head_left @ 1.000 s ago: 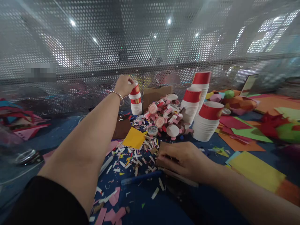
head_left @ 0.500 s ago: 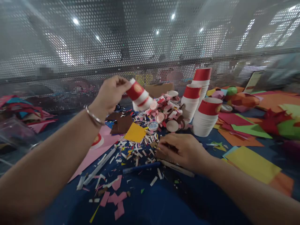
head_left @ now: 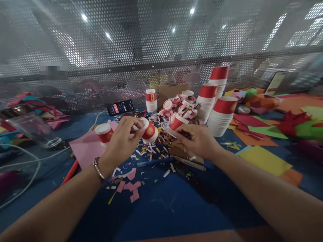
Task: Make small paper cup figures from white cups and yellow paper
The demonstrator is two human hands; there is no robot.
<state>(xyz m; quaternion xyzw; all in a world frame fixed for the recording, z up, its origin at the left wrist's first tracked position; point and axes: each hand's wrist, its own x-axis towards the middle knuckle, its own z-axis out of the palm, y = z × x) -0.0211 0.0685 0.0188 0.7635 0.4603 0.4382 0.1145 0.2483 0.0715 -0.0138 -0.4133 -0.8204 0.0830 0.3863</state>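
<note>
My left hand, with a bangle on the wrist, is closed round a small red and white paper cup lying on its side above the paper scraps. Just to its right my right hand pinches a second red and white cup, tilted, by its rim. The two cups are close together but apart. Another small cup stands upright on a pink sheet left of my left hand. A short stack of small cups stands further back.
Tall stacks of red and white cups stand at the right, beside a pile of cup lids and scraps. Coloured paper sheets lie right. A phone, a blue pen, a cable and a perforated screen bound the blue table.
My left hand has brought cups from the far stack down and toward me. My right hand has lifted off the brown piece and now holds one cup; a short stack stands at the back.
</note>
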